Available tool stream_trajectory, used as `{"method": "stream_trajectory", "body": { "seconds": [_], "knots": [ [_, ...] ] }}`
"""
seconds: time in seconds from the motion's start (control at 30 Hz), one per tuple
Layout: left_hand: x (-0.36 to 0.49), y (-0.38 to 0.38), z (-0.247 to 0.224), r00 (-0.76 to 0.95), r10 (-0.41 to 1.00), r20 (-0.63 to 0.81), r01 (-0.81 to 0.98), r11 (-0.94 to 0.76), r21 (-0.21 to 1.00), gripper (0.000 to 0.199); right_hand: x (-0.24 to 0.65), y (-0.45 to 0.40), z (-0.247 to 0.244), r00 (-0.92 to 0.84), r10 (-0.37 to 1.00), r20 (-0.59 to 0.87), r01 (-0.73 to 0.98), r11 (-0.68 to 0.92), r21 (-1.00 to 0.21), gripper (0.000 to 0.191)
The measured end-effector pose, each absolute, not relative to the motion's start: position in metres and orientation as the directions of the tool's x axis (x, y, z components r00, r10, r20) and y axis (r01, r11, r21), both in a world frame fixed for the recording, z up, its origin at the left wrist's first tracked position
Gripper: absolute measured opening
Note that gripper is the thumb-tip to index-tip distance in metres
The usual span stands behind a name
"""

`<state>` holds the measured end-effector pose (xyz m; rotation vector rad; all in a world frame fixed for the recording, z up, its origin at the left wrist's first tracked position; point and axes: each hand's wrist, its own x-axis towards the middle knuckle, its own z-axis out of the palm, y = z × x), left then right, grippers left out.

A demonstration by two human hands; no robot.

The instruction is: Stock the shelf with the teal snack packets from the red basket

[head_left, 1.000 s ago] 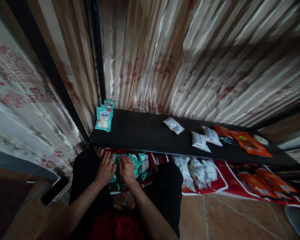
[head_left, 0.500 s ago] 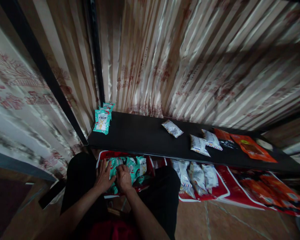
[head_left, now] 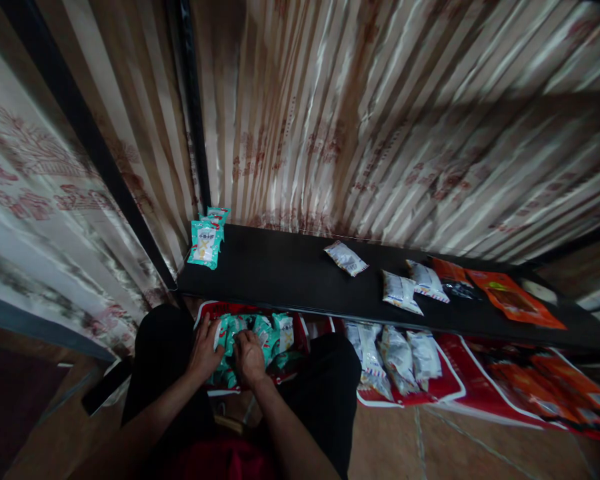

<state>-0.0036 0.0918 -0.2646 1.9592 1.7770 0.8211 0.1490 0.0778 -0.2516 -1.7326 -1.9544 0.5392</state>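
Both hands are down in a red basket (head_left: pixel 215 307) with a white rim, among green snack packets (head_left: pixel 264 333). At its left side, my left hand (head_left: pixel 205 350) has its fingers around the edge of a green packet (head_left: pixel 221 331). Beside it, my right hand (head_left: pixel 250 355) rests on the packets with its fingers curled down; whether it grips one is hidden. Several more green packets (head_left: pixel 205 245) stand in a row at the left end of the black shelf (head_left: pixel 275 267).
White packets (head_left: pixel 347 258) and an orange packet (head_left: pixel 517 299) lie on the shelf's middle and right. Below are baskets with white packets (head_left: pixel 397 357) and orange packets (head_left: pixel 530 387). A black post (head_left: pixel 194 107) and curtains (head_left: pixel 305 120) stand behind.
My left hand has drawn slightly left and its fingers have closed at a green packet's edge. My right hand has barely moved. The view has shifted slightly.
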Motion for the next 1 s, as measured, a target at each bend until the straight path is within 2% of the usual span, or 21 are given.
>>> {"method": "stream_trajectory", "body": {
  "seconds": [0.2, 0.3, 0.43, 0.53, 0.6, 0.73, 0.8, 0.87, 1.0],
  "knots": [
    [0.002, 0.086, -0.240, -0.001, 0.971, 0.237, 0.743, -0.158, 0.650, 0.062, 0.150, 0.082, -0.251, -0.076, 0.996, 0.053, 0.768, 0.093, -0.633, 0.025],
    [0.004, 0.087, -0.221, 0.006, 0.964, 0.266, 0.733, -0.185, 0.655, 0.063, 0.151, 0.086, -0.243, -0.053, 0.998, 0.015, 0.685, 0.047, -0.727, 0.023],
    [0.008, 0.090, -0.199, -0.006, 0.962, 0.273, 0.729, -0.182, 0.659, 0.065, 0.150, 0.088, -0.220, 0.075, 0.996, -0.048, 0.404, -0.074, -0.912, 0.037],
    [0.017, 0.089, -0.193, 0.032, 0.962, 0.272, 0.725, -0.210, 0.656, 0.066, 0.146, 0.087, -0.202, 0.073, 0.995, -0.065, 0.181, -0.078, -0.980, 0.047],
    [0.024, 0.087, -0.193, 0.064, 0.962, 0.264, 0.713, -0.229, 0.663, 0.065, 0.143, 0.086, -0.197, 0.075, 0.993, -0.090, 0.132, -0.099, -0.986, 0.052],
    [0.035, 0.080, -0.194, 0.101, 0.959, 0.266, 0.645, -0.267, 0.716, 0.064, 0.141, 0.085, -0.200, 0.158, 0.959, -0.234, 0.189, -0.262, -0.947, 0.066],
    [0.036, 0.078, -0.194, 0.096, 0.959, 0.265, 0.597, -0.269, 0.755, 0.064, 0.143, 0.084, -0.203, 0.156, 0.960, -0.233, 0.185, -0.260, -0.948, 0.065],
    [0.035, 0.078, -0.195, 0.063, 0.970, 0.234, 0.534, -0.231, 0.813, 0.066, 0.147, 0.083, -0.204, 0.152, 0.958, -0.242, 0.170, -0.266, -0.949, 0.063],
    [0.032, 0.084, -0.198, -0.064, 0.995, 0.081, 0.341, -0.055, 0.939, 0.065, 0.153, 0.082, -0.199, 0.203, 0.908, -0.368, 0.132, -0.397, -0.908, 0.068]
  ]
}}
